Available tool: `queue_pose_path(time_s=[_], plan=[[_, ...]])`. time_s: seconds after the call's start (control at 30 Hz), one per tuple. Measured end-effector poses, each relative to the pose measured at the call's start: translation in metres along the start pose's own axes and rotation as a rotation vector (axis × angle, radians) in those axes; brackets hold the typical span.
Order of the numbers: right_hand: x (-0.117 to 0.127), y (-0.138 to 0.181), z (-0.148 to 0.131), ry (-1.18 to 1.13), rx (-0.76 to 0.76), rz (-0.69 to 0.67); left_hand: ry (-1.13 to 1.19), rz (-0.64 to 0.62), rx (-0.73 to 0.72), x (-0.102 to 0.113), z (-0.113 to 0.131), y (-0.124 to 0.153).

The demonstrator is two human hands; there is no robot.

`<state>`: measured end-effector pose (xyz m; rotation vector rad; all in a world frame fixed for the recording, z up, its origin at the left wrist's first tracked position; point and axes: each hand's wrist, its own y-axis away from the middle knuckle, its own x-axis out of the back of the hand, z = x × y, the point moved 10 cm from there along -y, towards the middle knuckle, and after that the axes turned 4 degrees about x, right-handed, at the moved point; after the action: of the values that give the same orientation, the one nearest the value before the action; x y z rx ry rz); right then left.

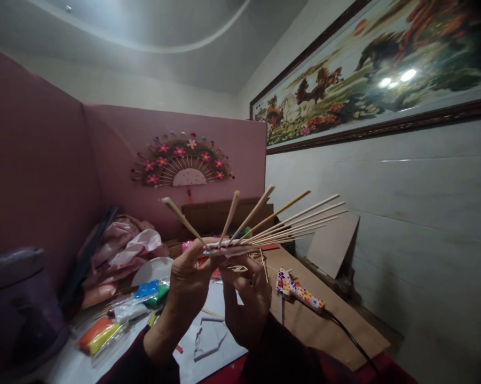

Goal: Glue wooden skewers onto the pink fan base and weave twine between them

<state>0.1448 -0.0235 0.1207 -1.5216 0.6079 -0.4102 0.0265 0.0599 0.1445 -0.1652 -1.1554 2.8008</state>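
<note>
Both my hands hold up a fan frame made of thin wooden sticks (253, 216) spread out from a pale, flat base piece (224, 248). My left hand (192, 274) pinches the left end of the base, close to the leftmost stick. Under the base's middle and right part, my right hand (246, 290) grips with bent fingers; some of its fingertips are hidden behind the base. The sticks fan up and to the right, wider apart on the left and bunched on the right.
A flower-patterned glue gun (298, 290) with a black cord lies on a brown board (328, 336) at right. Bagged coloured clay (100, 335) and crumpled pink cloth (124, 245) lie at left. A finished flowered fan (184, 160) hangs on the pink partition. White paper (216, 341) lies below my hands.
</note>
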Motion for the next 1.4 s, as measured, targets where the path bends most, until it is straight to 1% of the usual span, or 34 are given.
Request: queue_pose_path(time_s=[0.07, 0.13, 0.3, 0.4, 0.53, 0.6, 0.67, 0.83, 0.9, 1.1, 1.27, 1.4], plan=[[-0.002, 0.000, 0.000, 0.014, -0.002, -0.010, -0.020, 0.019, -0.015, 0.001, 0.001, 0.001], [-0.003, 0.001, 0.001, 0.022, 0.001, -0.023, -0.012, 0.032, 0.007, 0.002, -0.002, 0.001], [-0.003, 0.005, 0.001, 0.030, 0.000, -0.035, 0.110, 0.051, 0.088, 0.001, -0.009, 0.001], [-0.002, 0.004, 0.000, 0.032, -0.003, -0.024, 0.111, 0.059, 0.078, 0.000, -0.006, 0.002], [-0.001, 0.005, 0.001, 0.029, -0.010, -0.017, 0.080, 0.040, 0.053, -0.002, -0.006, 0.003], [-0.003, 0.006, 0.002, 0.015, -0.005, -0.032, 0.030, 0.036, 0.023, -0.002, -0.004, 0.003], [-0.004, 0.007, 0.001, 0.011, 0.010, -0.042, -0.078, 0.047, -0.028, 0.000, 0.001, 0.003], [0.002, 0.004, -0.002, 0.098, 0.001, 0.033, -0.506, 0.122, -0.260, 0.000, 0.028, 0.011], [0.003, 0.001, -0.004, 0.121, -0.004, 0.046, -0.610, 0.130, -0.327, -0.003, 0.033, 0.015], [0.001, 0.000, -0.002, 0.108, 0.007, 0.005, -0.739, 0.124, -0.409, -0.007, 0.034, 0.018], [0.000, 0.003, 0.002, 0.053, -0.004, 0.018, -0.812, 0.097, -0.507, -0.011, 0.040, 0.021], [0.001, 0.004, 0.005, 0.085, -0.026, 0.022, -0.865, 0.075, -0.542, -0.014, 0.041, 0.022]])
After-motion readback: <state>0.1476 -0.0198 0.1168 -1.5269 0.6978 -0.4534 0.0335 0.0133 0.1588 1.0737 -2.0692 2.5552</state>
